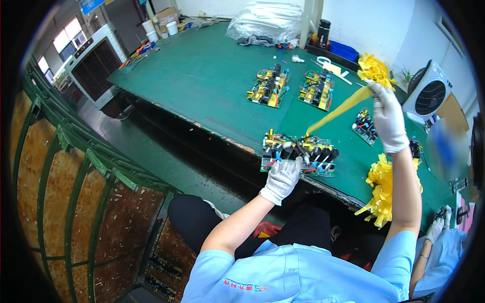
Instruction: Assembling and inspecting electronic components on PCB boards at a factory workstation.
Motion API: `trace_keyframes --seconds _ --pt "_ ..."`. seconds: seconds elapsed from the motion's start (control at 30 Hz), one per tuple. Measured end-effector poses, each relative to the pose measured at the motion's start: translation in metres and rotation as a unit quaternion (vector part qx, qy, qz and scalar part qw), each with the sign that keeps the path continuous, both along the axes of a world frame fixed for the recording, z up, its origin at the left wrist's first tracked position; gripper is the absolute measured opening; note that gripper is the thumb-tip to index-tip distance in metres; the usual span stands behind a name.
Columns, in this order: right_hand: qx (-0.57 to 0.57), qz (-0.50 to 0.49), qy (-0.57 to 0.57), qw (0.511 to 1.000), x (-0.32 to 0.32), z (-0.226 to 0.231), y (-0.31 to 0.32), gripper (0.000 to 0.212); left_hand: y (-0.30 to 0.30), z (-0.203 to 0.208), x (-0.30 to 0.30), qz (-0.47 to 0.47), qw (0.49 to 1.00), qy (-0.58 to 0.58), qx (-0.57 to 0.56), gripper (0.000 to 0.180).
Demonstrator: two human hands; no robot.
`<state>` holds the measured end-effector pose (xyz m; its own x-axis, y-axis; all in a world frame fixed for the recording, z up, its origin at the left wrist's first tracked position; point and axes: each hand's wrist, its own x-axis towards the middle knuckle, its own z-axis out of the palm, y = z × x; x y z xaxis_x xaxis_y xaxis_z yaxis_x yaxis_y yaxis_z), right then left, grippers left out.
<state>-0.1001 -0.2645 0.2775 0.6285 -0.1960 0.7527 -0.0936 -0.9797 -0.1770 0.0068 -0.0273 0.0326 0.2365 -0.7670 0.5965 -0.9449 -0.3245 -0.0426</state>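
Yellow strip (339, 110), gripped by right hand (388, 118), slants to circuit board (316, 153) left hand (283, 178) holds.

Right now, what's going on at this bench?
Someone's handling a circuit board at the near edge of the green bench. The gloved left hand is at the board's near side; its exact grip is unclear. The gloved right hand, raised, holds one end of a yellow strip that runs down to the board. Two similar boards lie farther back.
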Motion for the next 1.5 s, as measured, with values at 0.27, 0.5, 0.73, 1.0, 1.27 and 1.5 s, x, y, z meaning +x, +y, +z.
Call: trace_keyframes --seconds 0.27,0.5,0.73,1.0,1.27,1.5 --pt "-0.025 -0.191 0.101 0.976 -0.166 0.007 -0.031 0.022 0.046 -0.010 -0.024 -0.040 0.992 0.102 -0.069 0.061" --pt "0.092 -0.335 0.208 0.914 -0.279 -0.097 0.013 0.030 0.027 -0.007 -0.027 -0.115 0.982 0.080 -0.127 0.057" --pt "0.137 -0.324 0.153 0.924 -0.278 -0.181 0.042 0.052 0.046 0.025 -0.003 -0.069 0.980 0.094 -0.160 0.059" --pt "0.240 -0.225 0.107 0.938 -0.251 -0.205 0.118 0.054 -0.004 0.098 0.035 -0.117 0.971 0.184 -0.100 0.041" --pt "0.327 -0.175 0.127 0.920 -0.219 -0.213 0.118 0.047 -0.066 0.093 0.013 -0.129 0.973 0.136 0.137 0.055" --pt "0.264 -0.153 0.106 0.946 -0.205 -0.206 0.097 0.054 -0.042 0.125 0.052 -0.153 0.975 0.158 0.035 0.056"
